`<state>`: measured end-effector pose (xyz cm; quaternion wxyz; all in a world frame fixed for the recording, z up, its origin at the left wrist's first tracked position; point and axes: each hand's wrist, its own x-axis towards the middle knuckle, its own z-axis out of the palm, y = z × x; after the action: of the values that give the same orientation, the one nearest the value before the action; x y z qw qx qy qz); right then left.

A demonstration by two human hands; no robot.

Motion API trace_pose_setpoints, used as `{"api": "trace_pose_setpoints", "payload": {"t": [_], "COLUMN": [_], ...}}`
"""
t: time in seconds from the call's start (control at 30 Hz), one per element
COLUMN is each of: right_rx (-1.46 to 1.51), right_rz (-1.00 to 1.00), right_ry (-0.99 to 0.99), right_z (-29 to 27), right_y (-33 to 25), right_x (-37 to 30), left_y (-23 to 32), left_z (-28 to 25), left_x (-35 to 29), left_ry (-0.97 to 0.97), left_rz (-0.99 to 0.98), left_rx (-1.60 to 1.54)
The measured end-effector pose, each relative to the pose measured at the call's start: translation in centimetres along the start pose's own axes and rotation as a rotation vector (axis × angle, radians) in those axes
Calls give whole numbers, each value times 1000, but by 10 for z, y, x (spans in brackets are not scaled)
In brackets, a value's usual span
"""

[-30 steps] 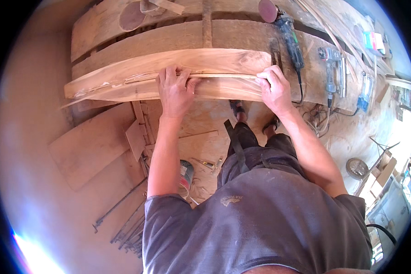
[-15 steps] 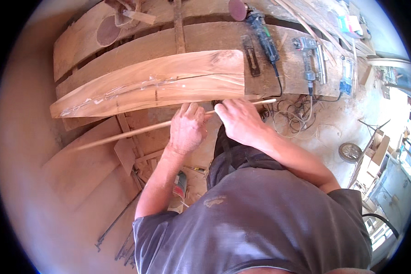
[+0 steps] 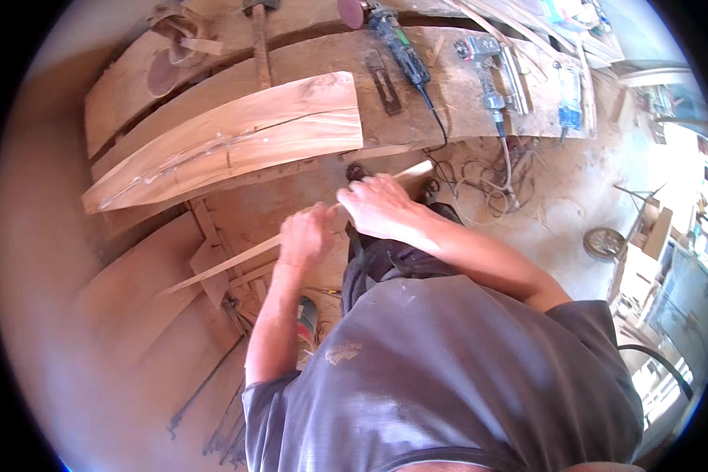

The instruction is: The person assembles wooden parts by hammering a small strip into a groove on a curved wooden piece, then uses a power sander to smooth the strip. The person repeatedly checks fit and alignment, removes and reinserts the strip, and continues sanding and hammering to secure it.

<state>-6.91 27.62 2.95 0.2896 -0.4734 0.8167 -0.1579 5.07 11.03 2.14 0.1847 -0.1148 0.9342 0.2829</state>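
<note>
A long thin wooden strip (image 3: pixel 240 259) slants in front of my body, its right end higher and farther off. My left hand (image 3: pixel 305 234) is closed around its middle. Just to the right, my right hand (image 3: pixel 374 206) grips the same strip, and the light-coloured end sticks out past it. Beyond both hands a thick pale wooden board (image 3: pixel 291 118) lies on the workbench (image 3: pixel 480 134). A long crack with whitish patches runs along this board, and its left end tapers. The strip is apart from the board.
On the bench are an angle grinder (image 3: pixel 401 49), a blue-grey power tool (image 3: pixel 488 75), a hammer (image 3: pixel 261 47) and a clear-and-blue tool (image 3: pixel 569 98). Tangled cables (image 3: pixel 480 185) hang to the floor. A small wheel (image 3: pixel 604 243) and wood offcuts (image 3: pixel 658 234) stand at the right.
The strip has rolled so its wider face shows, and both hands have come slightly nearer my body. The bench and its tools have shifted left and up in view.
</note>
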Motion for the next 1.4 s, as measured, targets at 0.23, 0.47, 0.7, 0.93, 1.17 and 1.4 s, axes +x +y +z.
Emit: {"api": "trace_pose_setpoints", "payload": {"t": [0.23, 0.47, 0.7, 0.93, 1.17, 1.4], "right_rx": [89, 186, 236, 342, 411, 298], "right_rz": [-23, -30, 28, 144, 287, 397], "right_ry": [-100, -104, -26, -69, 182, 672], "right_z": [28, 51, 66, 64, 72, 35], "right_y": [57, 94, 119, 143, 166, 227], "right_x": [-61, -124, -169, -202, -224, -253], "left_y": [84, 108, 137, 208, 257, 332], "left_z": [58, 119, 133, 135, 120, 89], "left_x": [-6, -11, -7, 5, 30, 86], "left_ry": [-76, -255, -412, -393, -354, -7], "left_rz": [-9, -69, -66, -27, 138, 521], "left_rx": [129, 328, 411, 453, 602, 529]}}
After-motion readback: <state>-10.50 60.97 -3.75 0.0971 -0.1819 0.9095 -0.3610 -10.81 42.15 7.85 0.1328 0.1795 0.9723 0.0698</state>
